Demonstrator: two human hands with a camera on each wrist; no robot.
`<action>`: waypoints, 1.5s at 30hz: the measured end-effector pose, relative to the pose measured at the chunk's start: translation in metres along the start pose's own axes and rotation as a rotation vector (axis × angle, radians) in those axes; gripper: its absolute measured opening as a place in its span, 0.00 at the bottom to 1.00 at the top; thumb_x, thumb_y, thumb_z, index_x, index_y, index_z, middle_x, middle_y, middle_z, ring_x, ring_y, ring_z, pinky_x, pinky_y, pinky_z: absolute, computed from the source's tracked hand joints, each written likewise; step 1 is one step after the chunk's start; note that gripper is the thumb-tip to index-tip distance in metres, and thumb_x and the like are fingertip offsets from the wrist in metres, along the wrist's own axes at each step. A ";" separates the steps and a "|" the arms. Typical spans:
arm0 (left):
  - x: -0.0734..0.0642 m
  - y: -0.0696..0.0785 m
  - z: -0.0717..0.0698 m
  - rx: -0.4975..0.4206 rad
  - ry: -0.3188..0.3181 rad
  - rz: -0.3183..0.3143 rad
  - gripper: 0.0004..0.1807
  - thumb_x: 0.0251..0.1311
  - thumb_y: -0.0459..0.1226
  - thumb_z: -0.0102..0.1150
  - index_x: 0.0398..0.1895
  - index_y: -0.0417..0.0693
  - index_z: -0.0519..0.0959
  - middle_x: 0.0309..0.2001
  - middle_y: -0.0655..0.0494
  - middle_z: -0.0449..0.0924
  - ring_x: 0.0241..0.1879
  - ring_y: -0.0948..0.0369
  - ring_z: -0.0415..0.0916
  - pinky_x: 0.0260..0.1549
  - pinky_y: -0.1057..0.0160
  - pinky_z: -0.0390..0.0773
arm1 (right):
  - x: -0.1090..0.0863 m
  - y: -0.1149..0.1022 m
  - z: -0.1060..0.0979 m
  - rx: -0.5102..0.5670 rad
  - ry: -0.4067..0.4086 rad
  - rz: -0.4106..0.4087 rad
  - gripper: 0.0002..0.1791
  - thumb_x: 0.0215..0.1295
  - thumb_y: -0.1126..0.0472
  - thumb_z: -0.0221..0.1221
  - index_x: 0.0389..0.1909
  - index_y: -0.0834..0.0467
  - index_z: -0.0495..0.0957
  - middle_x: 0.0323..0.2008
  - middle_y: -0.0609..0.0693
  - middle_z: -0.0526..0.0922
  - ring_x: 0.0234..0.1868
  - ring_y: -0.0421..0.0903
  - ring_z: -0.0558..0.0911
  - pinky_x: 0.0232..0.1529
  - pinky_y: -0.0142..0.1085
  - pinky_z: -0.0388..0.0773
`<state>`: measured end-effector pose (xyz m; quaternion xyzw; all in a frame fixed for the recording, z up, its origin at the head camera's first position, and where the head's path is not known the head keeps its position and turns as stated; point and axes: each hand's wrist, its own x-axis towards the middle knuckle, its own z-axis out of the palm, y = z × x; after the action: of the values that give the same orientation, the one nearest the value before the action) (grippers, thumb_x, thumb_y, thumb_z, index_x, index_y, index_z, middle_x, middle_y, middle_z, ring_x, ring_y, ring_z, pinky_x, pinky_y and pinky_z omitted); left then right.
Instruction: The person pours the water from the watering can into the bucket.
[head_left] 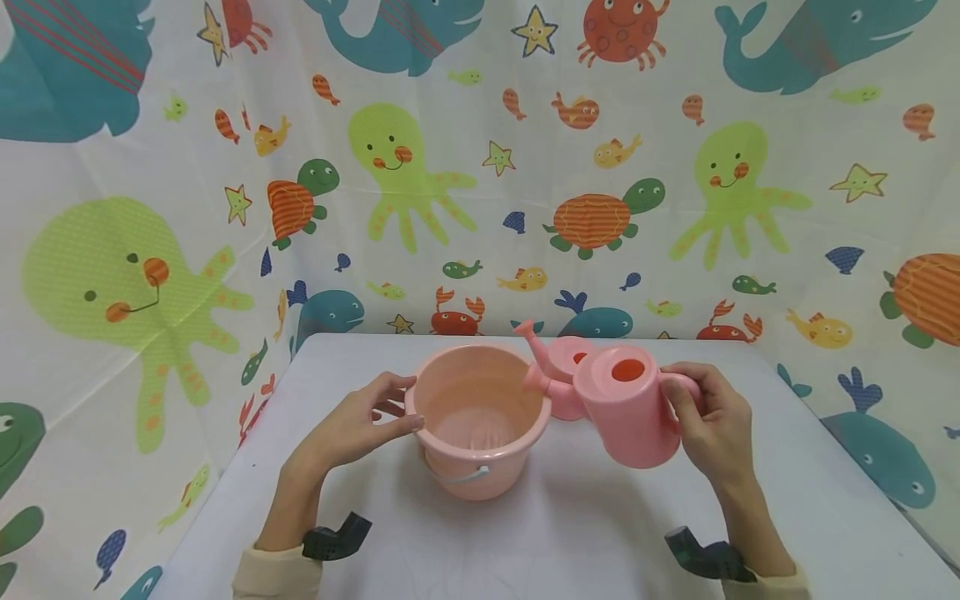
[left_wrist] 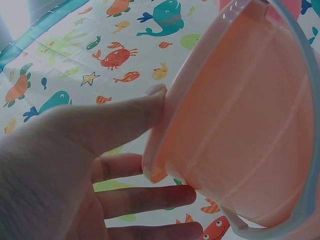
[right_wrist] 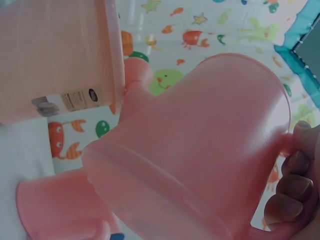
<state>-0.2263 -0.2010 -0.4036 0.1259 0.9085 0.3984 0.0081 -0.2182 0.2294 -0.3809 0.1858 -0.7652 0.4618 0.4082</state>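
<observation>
A peach-pink bucket (head_left: 472, 471) stands upright on the table, its pale handle (head_left: 468, 475) hanging against the front. My left hand (head_left: 360, 425) holds the bucket's left rim between thumb and fingers; in the left wrist view the thumb (left_wrist: 145, 102) lies on the rim and the lower fingers are nearly straight. Raised to the right, a pink watering can (head_left: 630, 417) leans slightly toward the bucket. My right hand (head_left: 712, 417) grips its handle with curled fingers (right_wrist: 292, 190). Its spout end (head_left: 534, 379) is at the bucket's right rim. I cannot tell whether water flows.
Behind the held can, a second pink watering can (head_left: 570, 346) stands on the white table (head_left: 360, 542), partly hidden. A curtain (head_left: 480, 208) printed with sea animals hangs around the table's back and sides. A printed label (right_wrist: 75, 100) shows on the bucket.
</observation>
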 end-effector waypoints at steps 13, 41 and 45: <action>0.000 0.000 0.000 0.002 -0.004 -0.001 0.36 0.58 0.60 0.64 0.66 0.57 0.70 0.60 0.55 0.80 0.58 0.54 0.77 0.56 0.41 0.79 | 0.000 0.004 0.001 0.022 0.002 -0.007 0.14 0.60 0.78 0.62 0.47 0.71 0.79 0.40 0.37 0.83 0.35 0.32 0.80 0.42 0.17 0.78; 0.000 -0.001 -0.001 0.003 0.002 0.001 0.38 0.57 0.62 0.63 0.67 0.57 0.69 0.61 0.55 0.80 0.58 0.54 0.78 0.58 0.39 0.77 | 0.001 0.003 0.003 0.025 0.010 -0.060 0.14 0.58 0.80 0.62 0.46 0.73 0.79 0.39 0.44 0.85 0.34 0.31 0.79 0.42 0.16 0.77; -0.001 -0.001 -0.001 0.001 0.002 0.003 0.38 0.57 0.62 0.63 0.67 0.57 0.69 0.61 0.55 0.79 0.59 0.54 0.78 0.59 0.38 0.76 | 0.000 0.001 0.003 0.024 0.001 -0.063 0.15 0.58 0.80 0.62 0.46 0.73 0.79 0.39 0.45 0.85 0.34 0.30 0.80 0.42 0.17 0.78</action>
<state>-0.2260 -0.2020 -0.4037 0.1270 0.9084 0.3983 0.0063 -0.2202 0.2276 -0.3817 0.2145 -0.7531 0.4582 0.4206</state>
